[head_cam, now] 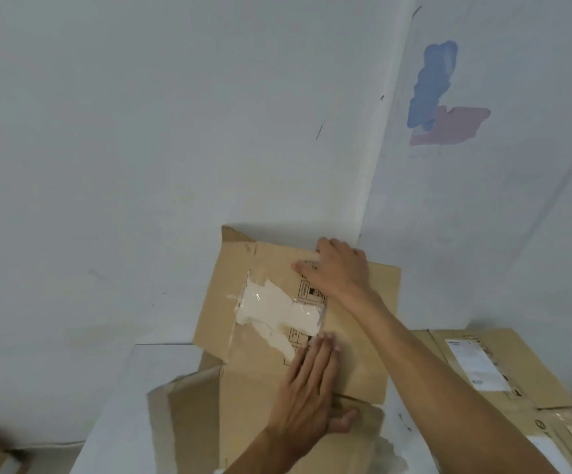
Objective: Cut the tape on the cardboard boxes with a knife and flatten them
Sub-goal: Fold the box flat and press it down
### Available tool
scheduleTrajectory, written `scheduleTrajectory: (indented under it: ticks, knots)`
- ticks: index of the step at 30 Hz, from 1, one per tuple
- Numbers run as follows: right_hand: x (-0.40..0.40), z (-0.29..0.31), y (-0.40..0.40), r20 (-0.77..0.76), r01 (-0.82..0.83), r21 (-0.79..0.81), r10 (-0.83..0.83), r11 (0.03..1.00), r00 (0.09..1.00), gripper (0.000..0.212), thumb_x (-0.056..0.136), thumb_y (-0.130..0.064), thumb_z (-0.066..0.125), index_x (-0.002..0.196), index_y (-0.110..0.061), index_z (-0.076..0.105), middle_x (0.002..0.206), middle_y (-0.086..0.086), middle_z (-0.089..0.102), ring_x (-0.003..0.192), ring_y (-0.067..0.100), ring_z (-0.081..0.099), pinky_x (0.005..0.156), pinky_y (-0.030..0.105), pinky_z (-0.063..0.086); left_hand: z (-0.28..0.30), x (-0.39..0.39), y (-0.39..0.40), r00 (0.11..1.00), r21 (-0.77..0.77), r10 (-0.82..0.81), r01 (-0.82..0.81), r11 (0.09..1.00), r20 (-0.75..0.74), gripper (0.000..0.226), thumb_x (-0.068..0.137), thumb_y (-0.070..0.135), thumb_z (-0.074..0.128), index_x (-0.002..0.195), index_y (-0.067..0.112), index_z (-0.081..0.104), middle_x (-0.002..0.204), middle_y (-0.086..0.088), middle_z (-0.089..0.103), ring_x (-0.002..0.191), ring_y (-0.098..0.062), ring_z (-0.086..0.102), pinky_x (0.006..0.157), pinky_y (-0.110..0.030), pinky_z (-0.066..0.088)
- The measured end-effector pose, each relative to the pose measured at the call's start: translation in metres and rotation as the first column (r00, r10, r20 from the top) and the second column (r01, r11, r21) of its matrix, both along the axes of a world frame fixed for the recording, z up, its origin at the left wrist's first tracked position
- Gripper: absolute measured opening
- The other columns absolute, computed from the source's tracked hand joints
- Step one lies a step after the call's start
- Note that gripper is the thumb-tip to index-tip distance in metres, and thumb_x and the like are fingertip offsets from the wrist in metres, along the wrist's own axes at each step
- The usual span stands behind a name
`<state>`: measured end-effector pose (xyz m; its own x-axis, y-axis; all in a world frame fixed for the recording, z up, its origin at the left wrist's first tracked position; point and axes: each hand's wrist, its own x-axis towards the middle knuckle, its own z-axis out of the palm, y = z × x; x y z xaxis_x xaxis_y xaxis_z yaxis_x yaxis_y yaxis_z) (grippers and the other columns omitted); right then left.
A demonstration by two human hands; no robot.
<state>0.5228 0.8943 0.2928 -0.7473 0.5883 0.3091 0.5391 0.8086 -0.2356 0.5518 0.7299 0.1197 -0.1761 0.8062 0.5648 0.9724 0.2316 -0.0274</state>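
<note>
You face a pale grey-white painted wall (pixel 175 131) that fills most of the view, meeting a second wall at a corner on the right, where a blue paint patch (pixel 433 80) sits above a pink paint patch (pixel 455 126). Below it, a white tabletop (pixel 161 364) runs up to the wall. On that tabletop lies the thing you are working on: a brown cardboard box, opened out and nearly flat (pixel 264 336), its far edge touching the wall near the corner, with a torn white label under clear tape (pixel 274 309) across its middle. To the right, near this box, lies a second brown cardboard box with a white shipping label (pixel 482 364); it looks folded shut and, by my judgement, is not yet dealt with. Neither box shows anything inside it. Your right hand (pixel 341 268) reaches across to the far edge of the flat box, fingers curled over that edge and gripping it. Your left hand (pixel 308 388) lies palm down on the near panel, fingers straight and pressing, grasping nothing. No knife is in view. I judge the cutting on this box done and the flattening almost finished; the box at the right appears left to do.
</note>
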Motion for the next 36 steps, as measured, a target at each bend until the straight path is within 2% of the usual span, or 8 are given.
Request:
scheduleTrajectory:
  ticks: [5,8,14,18,21,25,29,36]
  knots:
    - [0.017,0.033,-0.009,-0.017,-0.163,0.058,0.164,0.985,0.986,0.029,0.097,-0.049,0.059,0.118,-0.029,0.054,0.104,-0.007,0.059,0.110,0.020,0.055,0.107,0.044,0.029,0.000,-0.031,0.015,0.999,-0.082,-0.038,0.037,0.996,-0.006,0.093,0.080,0.035,0.063,0.159,-0.001,0.029,0.170,-0.019,0.014,0.158,-0.031,0.015,0.124,-0.049,0.023]
    - [0.034,0.027,-0.015,0.001,-0.262,0.037,0.262,0.964,0.965,0.018,0.104,-0.034,0.053,0.121,-0.035,0.052,0.106,-0.010,0.057,0.114,0.016,0.053,0.114,0.046,0.019,0.003,-0.046,0.011,0.999,-0.090,-0.029,0.033,0.995,0.043,0.086,0.077,0.020,0.065,0.154,0.001,0.033,0.165,-0.015,0.024,0.153,-0.029,0.030,0.122,-0.050,0.032]
    - [0.069,0.024,0.002,-0.090,-0.245,-0.007,0.243,0.970,0.966,0.016,0.104,-0.038,0.054,0.121,-0.036,0.055,0.104,-0.016,0.056,0.110,0.011,0.054,0.117,0.046,0.015,0.006,-0.117,-0.030,0.957,0.331,0.206,-0.265,0.905,0.203,0.081,0.086,0.035,0.070,0.143,-0.009,0.033,0.146,-0.030,0.039,0.132,-0.044,0.045,0.108,-0.057,0.044]
    - [0.085,0.021,0.018,-0.138,-0.264,-0.074,0.252,0.962,0.958,0.012,0.102,-0.038,0.059,0.114,-0.039,0.058,0.105,-0.019,0.063,0.108,0.007,0.053,0.115,0.046,0.018,0.017,-0.165,-0.071,0.744,0.166,0.378,-0.542,0.824,0.551,0.143,0.061,0.089,0.061,0.151,-0.014,0.019,0.149,-0.033,0.034,0.138,-0.048,0.035,0.118,-0.056,0.028]
    - [0.090,0.019,0.025,-0.178,-0.298,-0.121,0.275,0.947,0.945,0.010,0.101,-0.039,0.062,0.109,-0.043,0.057,0.104,-0.021,0.065,0.104,0.005,0.055,0.112,0.044,0.021,0.022,-0.178,-0.085,0.388,-0.021,0.216,-0.448,0.894,0.896,0.163,0.036,0.097,0.071,0.159,0.013,0.006,0.146,-0.015,0.051,0.135,-0.036,0.050,0.110,-0.053,0.041]
    - [0.098,0.019,0.025,-0.247,-0.332,-0.144,0.291,0.932,0.924,0.012,0.100,-0.038,0.065,0.104,-0.045,0.058,0.097,-0.021,0.065,0.098,0.000,0.055,0.110,0.043,0.024,0.030,-0.173,-0.090,0.306,0.034,0.080,-0.351,0.936,0.949,0.137,0.035,0.081,0.088,0.148,0.035,0.027,0.125,0.005,0.059,0.112,-0.019,0.065,0.087,-0.039,0.056]
    - [0.110,0.016,0.026,-0.279,-0.376,-0.132,0.330,0.917,0.902,0.007,0.097,-0.045,0.063,0.100,-0.046,0.058,0.092,-0.025,0.064,0.095,0.002,0.057,0.110,0.046,0.027,0.036,-0.182,-0.083,0.312,0.019,0.090,-0.331,0.943,0.946,0.123,0.049,0.057,0.098,0.151,0.041,0.031,0.133,0.001,0.043,0.118,-0.018,0.051,0.098,-0.043,0.050]
    - [0.125,0.008,0.044,-0.331,-0.272,-0.182,0.201,0.945,0.922,0.009,0.100,-0.039,0.065,0.108,-0.041,0.060,0.101,-0.021,0.068,0.098,0.005,0.058,0.105,0.050,0.036,0.074,-0.165,-0.087,0.223,0.011,0.000,-0.048,0.999,0.975,0.081,0.051,0.052,0.092,0.125,0.036,0.063,0.118,0.018,0.071,0.106,0.000,0.067,0.084,-0.025,0.054]
